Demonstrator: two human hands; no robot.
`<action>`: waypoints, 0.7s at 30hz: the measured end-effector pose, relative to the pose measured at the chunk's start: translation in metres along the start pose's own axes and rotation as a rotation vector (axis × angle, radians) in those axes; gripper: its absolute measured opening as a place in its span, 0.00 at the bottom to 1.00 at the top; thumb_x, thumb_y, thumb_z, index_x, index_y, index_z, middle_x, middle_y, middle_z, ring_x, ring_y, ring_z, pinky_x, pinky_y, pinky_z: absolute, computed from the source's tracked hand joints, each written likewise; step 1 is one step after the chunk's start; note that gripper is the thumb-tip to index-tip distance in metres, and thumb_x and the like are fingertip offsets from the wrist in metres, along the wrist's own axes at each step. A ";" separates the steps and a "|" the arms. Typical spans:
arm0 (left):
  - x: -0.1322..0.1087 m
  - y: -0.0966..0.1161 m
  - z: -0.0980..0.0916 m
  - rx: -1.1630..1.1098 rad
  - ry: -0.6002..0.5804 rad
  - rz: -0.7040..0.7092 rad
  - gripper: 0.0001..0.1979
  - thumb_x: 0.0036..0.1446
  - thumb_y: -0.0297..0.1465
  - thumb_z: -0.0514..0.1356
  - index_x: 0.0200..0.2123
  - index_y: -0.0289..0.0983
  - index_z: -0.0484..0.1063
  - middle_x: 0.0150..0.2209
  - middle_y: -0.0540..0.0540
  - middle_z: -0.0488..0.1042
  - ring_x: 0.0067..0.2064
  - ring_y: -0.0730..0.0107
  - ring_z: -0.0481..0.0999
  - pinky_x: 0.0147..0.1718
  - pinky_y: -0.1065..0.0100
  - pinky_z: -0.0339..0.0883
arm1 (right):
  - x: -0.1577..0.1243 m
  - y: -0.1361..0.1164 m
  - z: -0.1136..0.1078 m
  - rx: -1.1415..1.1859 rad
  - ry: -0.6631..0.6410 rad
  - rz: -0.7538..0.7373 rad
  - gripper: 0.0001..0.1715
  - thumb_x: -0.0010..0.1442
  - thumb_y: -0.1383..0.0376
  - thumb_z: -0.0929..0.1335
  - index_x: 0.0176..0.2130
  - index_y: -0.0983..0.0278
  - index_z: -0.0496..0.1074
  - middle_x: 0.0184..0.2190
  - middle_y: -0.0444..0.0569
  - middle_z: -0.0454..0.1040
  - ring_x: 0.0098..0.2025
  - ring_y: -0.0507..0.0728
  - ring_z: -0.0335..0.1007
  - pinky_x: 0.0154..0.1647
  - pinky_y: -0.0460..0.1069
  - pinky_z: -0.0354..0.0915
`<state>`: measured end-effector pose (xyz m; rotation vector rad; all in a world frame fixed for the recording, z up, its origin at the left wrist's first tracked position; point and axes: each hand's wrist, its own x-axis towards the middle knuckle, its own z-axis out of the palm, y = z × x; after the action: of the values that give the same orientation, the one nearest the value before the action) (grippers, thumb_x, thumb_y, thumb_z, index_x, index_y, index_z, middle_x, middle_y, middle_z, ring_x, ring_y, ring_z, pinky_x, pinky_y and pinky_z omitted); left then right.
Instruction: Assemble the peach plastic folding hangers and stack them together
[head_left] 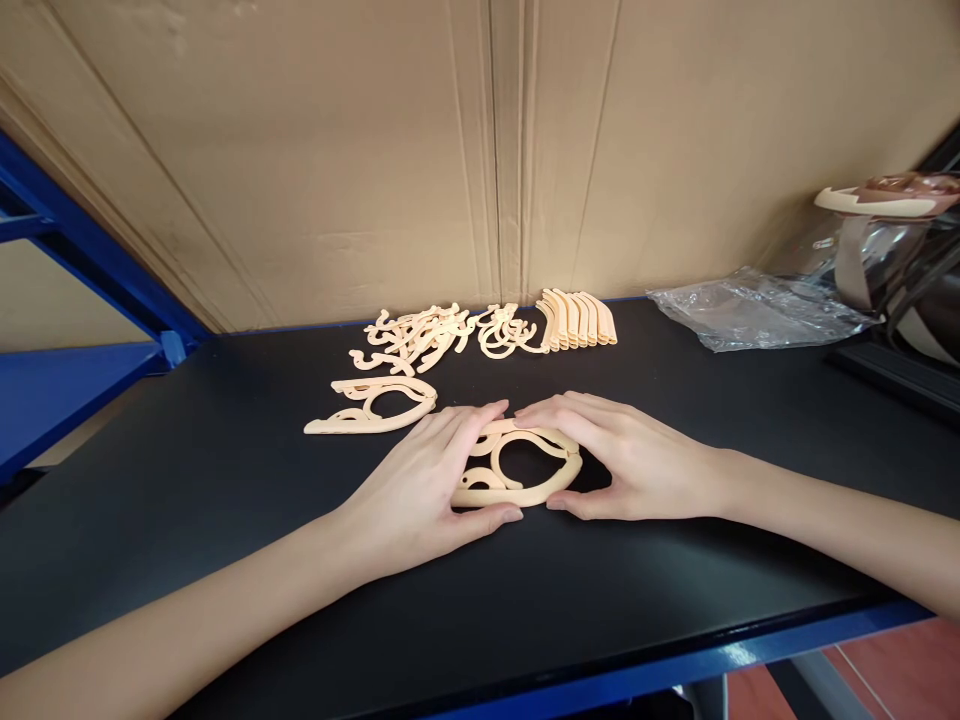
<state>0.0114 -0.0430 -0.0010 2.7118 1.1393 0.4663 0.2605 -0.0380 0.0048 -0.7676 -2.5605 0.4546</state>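
A cream-coloured folding hanger [541,494], folded into a leaf-like shape with a round opening, lies on the black tabletop between my hands. My left hand [427,480] is closed around its left end, thumb along the near edge and fingers over the far edge. On the right, my right hand [630,455] grips the same hanger, with its thumb at the near edge and fingertips at the far edge. The fingers partly hide both ends. Just beyond my left hand lies a second folded hanger [375,424] of the same kind, which neither hand holds.
Behind the hands are a loose heap of cream hook-shaped pieces [420,335], several curved pieces [502,332] and a neat row of curved arms [577,318]. A clear plastic bag [757,312] lies at the back right. Cardboard [322,160] stands behind the black table [450,640].
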 end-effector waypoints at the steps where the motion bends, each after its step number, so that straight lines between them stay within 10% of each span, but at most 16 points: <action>1: 0.000 0.001 0.000 0.000 0.000 0.000 0.37 0.55 0.46 0.63 0.62 0.38 0.52 0.55 0.39 0.68 0.54 0.52 0.69 0.51 0.53 0.67 | 0.000 0.000 0.000 0.081 0.011 0.027 0.35 0.56 0.64 0.71 0.60 0.57 0.58 0.54 0.51 0.69 0.51 0.58 0.67 0.51 0.55 0.66; 9: 0.002 0.002 -0.004 0.060 0.095 0.099 0.33 0.54 0.41 0.64 0.59 0.38 0.56 0.50 0.43 0.70 0.45 0.60 0.72 0.45 0.60 0.68 | 0.007 0.006 -0.004 0.696 0.038 0.438 0.20 0.58 0.57 0.70 0.48 0.64 0.68 0.31 0.43 0.74 0.33 0.51 0.69 0.32 0.47 0.64; 21: 0.002 0.001 -0.003 0.132 0.100 0.111 0.36 0.55 0.44 0.64 0.60 0.37 0.54 0.53 0.41 0.68 0.49 0.59 0.70 0.50 0.59 0.65 | 0.008 0.012 -0.004 0.963 0.014 0.539 0.24 0.55 0.58 0.73 0.50 0.60 0.69 0.32 0.43 0.77 0.32 0.50 0.68 0.33 0.46 0.61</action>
<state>0.0128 -0.0423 0.0021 2.9079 1.0828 0.5675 0.2622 -0.0231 0.0058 -1.0100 -1.7184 1.6529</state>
